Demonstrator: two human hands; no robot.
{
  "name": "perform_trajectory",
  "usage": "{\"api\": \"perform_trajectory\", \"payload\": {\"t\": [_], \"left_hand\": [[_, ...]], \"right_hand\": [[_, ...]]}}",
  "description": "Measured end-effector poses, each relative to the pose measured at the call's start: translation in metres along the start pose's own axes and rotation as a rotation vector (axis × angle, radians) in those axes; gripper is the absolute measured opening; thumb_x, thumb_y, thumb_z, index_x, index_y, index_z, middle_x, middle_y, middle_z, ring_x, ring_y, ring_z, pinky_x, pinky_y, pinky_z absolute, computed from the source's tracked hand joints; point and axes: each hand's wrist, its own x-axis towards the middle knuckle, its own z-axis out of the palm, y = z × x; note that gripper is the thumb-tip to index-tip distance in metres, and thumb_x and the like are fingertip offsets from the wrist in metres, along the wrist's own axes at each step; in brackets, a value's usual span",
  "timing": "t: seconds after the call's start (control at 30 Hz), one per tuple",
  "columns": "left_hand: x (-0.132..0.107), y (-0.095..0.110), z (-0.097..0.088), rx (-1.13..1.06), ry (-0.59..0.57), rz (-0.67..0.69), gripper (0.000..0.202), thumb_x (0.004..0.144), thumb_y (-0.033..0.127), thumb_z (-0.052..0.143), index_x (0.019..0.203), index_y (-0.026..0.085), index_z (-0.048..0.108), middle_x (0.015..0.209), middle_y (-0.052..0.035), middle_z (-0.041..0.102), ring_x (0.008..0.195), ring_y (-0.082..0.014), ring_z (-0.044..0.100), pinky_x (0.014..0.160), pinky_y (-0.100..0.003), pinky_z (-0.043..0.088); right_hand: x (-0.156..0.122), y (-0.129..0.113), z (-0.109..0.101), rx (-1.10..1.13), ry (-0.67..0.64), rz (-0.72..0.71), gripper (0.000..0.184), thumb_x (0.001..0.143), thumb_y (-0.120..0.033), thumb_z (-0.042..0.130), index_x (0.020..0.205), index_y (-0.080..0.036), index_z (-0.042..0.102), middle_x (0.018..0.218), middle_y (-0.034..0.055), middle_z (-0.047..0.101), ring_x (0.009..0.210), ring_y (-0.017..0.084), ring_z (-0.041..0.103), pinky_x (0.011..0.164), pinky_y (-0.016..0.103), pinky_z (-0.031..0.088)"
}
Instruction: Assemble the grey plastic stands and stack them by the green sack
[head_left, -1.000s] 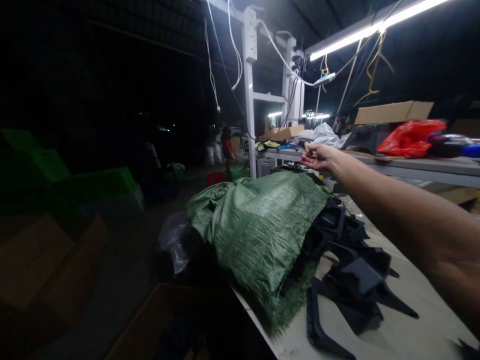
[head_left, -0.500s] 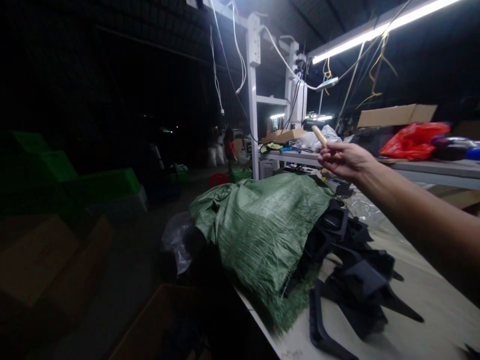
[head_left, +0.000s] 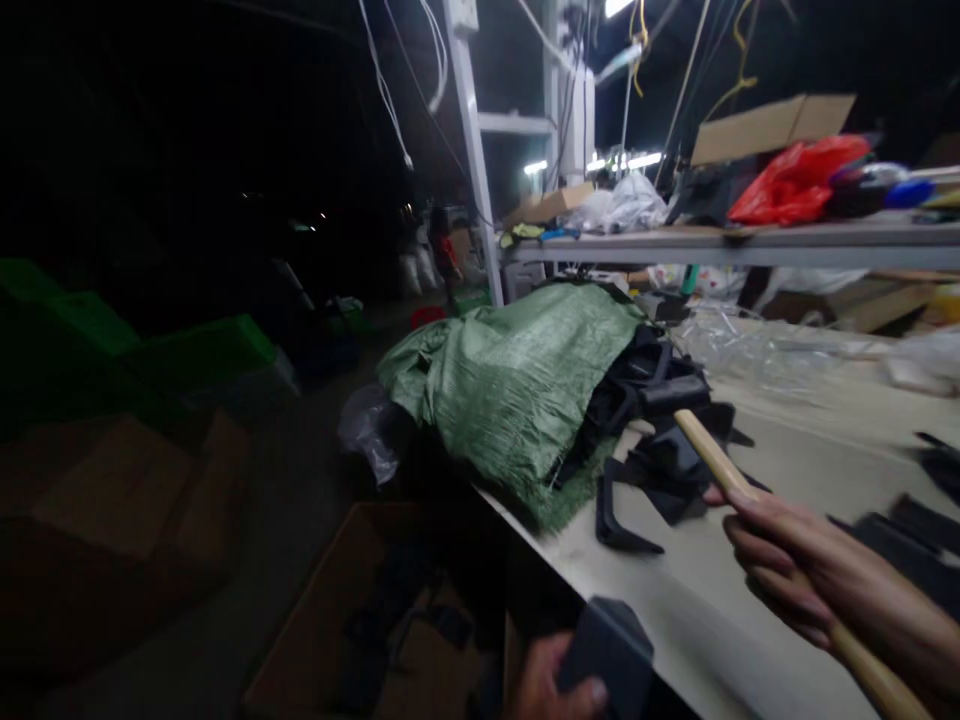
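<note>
My right hand is closed around a pale wooden stick, whose rounded end points up and left over the table; its other end runs out at the bottom right. At the bottom edge, my left hand grips a flat black plastic piece, thumb across its face, beside the table's edge. Beyond the stick, several black angled plastic pieces spill from the mouth of a green woven sack lying on the table.
An open cardboard box with dark pieces inside stands below the table's left edge. More black parts lie at the right. A shelf behind carries a red plastic bag and a cardboard box. Green crates are at the far left.
My right hand has come down from shelf height to above the table, still holding the stick. My left hand has come into view with a black piece. The view has tilted downward.
</note>
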Motion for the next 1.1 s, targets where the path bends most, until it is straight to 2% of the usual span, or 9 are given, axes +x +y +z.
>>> {"api": "perform_trajectory", "payload": {"t": [0.07,0.17,0.3,0.5,0.73,0.87,0.93,1.03,1.1], "left_hand": [[0.015,-0.013,0.009,-0.02,-0.136,0.082,0.07,0.054,0.06,0.098,0.095,0.008,0.075,0.086,-0.0076,0.075,0.079,-0.022,0.067,0.071,-0.031,0.054],[0.042,-0.037,0.02,-0.078,-0.145,0.063,0.066,0.059,0.062,0.094,0.089,0.008,0.075,0.072,-0.0026,0.07,0.064,-0.014,0.058,0.061,-0.024,0.043],[0.068,-0.063,0.035,-0.102,-0.12,0.079,0.06,0.065,0.061,0.092,0.09,0.008,0.076,0.076,-0.0035,0.073,0.067,-0.0144,0.059,0.065,-0.024,0.045],[0.08,-0.08,0.059,-0.092,-0.07,0.176,0.051,0.064,0.057,0.093,0.08,0.012,0.077,0.071,-0.0013,0.071,0.065,-0.0132,0.057,0.064,-0.024,0.044],[0.076,-0.081,0.067,-0.091,-0.01,0.214,0.048,0.066,0.056,0.092,0.082,0.012,0.078,0.073,-0.002,0.072,0.065,-0.0136,0.059,0.066,-0.025,0.046],[0.076,-0.078,0.067,-0.081,0.007,0.219,0.047,0.064,0.054,0.093,0.073,0.012,0.074,0.062,0.0022,0.063,0.058,-0.0102,0.051,0.058,-0.022,0.039],[0.077,-0.078,0.068,-0.084,0.012,0.213,0.049,0.063,0.055,0.093,0.075,0.012,0.075,0.063,0.0017,0.064,0.057,-0.0106,0.052,0.057,-0.022,0.039],[0.079,-0.08,0.068,-0.092,0.029,0.215,0.051,0.063,0.057,0.092,0.079,0.012,0.076,0.068,-0.0003,0.068,0.059,-0.0119,0.055,0.059,-0.023,0.042],[0.08,-0.081,0.068,-0.088,0.038,0.224,0.051,0.062,0.057,0.093,0.081,0.012,0.077,0.071,-0.0011,0.07,0.063,-0.0127,0.058,0.062,-0.023,0.044]], "right_hand": [[-0.026,0.023,-0.009,-0.031,0.077,-0.033,0.046,0.08,-0.066,0.079,0.107,-0.031,0.067,0.061,-0.0077,0.038,0.035,0.006,0.026,0.029,0.019,0.027],[-0.06,0.042,-0.025,-0.19,0.152,-0.148,0.043,0.087,-0.065,0.075,0.111,-0.032,0.065,0.063,-0.0039,0.044,0.042,0.011,0.04,0.034,0.021,0.031],[-0.088,0.061,-0.046,-0.553,0.167,-0.134,0.044,0.094,-0.066,0.065,0.121,-0.03,0.063,0.072,0.0018,0.055,0.053,0.018,0.05,0.04,0.028,0.037],[-0.095,0.092,-0.053,-0.961,-0.098,-0.109,0.035,0.109,-0.054,0.043,0.11,-0.025,0.061,0.079,0.0001,0.062,0.071,0.02,0.061,0.066,0.032,0.043],[-0.09,0.09,-0.058,-1.055,-0.064,-0.387,0.028,0.11,-0.046,0.042,0.12,-0.024,0.058,0.079,0.0,0.064,0.069,0.019,0.063,0.066,0.03,0.042],[-0.073,0.089,-0.08,-1.4,-0.121,-0.225,0.028,0.108,-0.044,0.041,0.104,-0.022,0.058,0.076,0.0044,0.067,0.069,0.024,0.065,0.065,0.031,0.041],[-0.073,0.08,-0.081,-1.461,-0.03,-0.218,0.029,0.108,-0.046,0.04,0.099,-0.023,0.055,0.074,0.0042,0.066,0.067,0.024,0.064,0.063,0.031,0.039],[-0.081,0.067,-0.069,-1.333,0.15,-0.455,0.03,0.109,-0.048,0.039,0.1,-0.024,0.054,0.076,0.003,0.065,0.066,0.021,0.063,0.063,0.03,0.038],[-0.085,0.069,-0.063,-1.277,0.129,-0.568,0.029,0.109,-0.046,0.039,0.103,-0.023,0.056,0.08,0.0036,0.067,0.068,0.02,0.064,0.064,0.029,0.04]]}}
